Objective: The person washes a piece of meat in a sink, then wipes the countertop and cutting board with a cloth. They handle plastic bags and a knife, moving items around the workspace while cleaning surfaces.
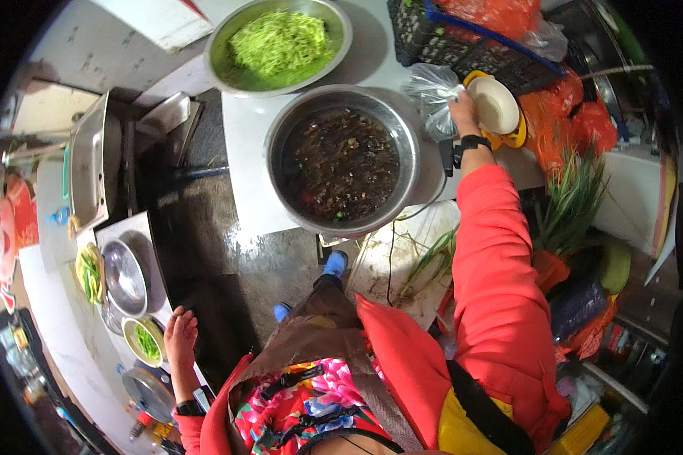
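My right hand (463, 111) is closed on a clear plastic bag (431, 94) at the table's right side, next to a yellow kitchen scale (512, 137) with a round pale bowl (494, 104) on top. My left hand (181, 334) hangs at the lower left, beside the side counter, its fingers loosely curled and holding nothing visible. A large steel basin (412, 165) with dark, wet, chopped food in liquid stands on the white table before me. Behind it, a second steel basin (212, 67) holds shredded light-green vegetable.
A black plastic crate (472, 51) with red bags stands at the back right. Green leafy stalks (572, 199) rise near my right arm. On the left counter are an empty steel bowl (126, 277) and a bowl of cut greens (148, 343). A cable hangs at the table's front.
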`<state>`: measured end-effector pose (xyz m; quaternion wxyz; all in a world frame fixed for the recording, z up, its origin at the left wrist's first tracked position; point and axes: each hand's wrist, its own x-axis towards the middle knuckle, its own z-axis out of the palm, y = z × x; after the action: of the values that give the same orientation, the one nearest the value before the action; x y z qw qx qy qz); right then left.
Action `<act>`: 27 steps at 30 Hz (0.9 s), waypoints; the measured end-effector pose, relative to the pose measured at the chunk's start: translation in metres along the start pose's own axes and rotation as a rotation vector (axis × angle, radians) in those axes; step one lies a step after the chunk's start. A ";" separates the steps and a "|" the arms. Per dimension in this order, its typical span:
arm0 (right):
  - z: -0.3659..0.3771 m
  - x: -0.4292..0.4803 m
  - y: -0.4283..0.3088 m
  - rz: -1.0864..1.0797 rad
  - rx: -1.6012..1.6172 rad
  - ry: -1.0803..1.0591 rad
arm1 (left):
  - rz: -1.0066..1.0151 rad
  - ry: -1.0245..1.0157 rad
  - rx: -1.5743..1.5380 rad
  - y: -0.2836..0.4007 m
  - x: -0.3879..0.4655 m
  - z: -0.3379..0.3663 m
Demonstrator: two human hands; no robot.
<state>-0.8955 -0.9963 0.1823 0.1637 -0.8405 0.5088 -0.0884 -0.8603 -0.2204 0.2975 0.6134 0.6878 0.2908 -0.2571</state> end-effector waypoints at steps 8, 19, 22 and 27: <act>-0.025 -0.101 -0.007 -0.296 0.191 0.234 | 0.071 -0.055 -0.110 -0.037 0.000 -0.075; 0.016 -0.423 -0.220 -0.530 0.681 -0.499 | 0.046 0.178 -0.476 -0.159 -0.027 -0.279; 0.050 -0.472 -0.288 -0.792 0.472 -0.615 | 0.038 0.351 -0.624 -0.208 -0.063 -0.332; 0.104 -0.550 -0.355 -1.088 0.558 -1.054 | 0.023 0.648 -0.862 -0.297 -0.137 -0.373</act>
<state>-0.8257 -0.3389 0.2249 0.5199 -0.8299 -0.1566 0.1285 -1.1692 0.1619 0.2314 0.7218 0.4209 0.5367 0.1177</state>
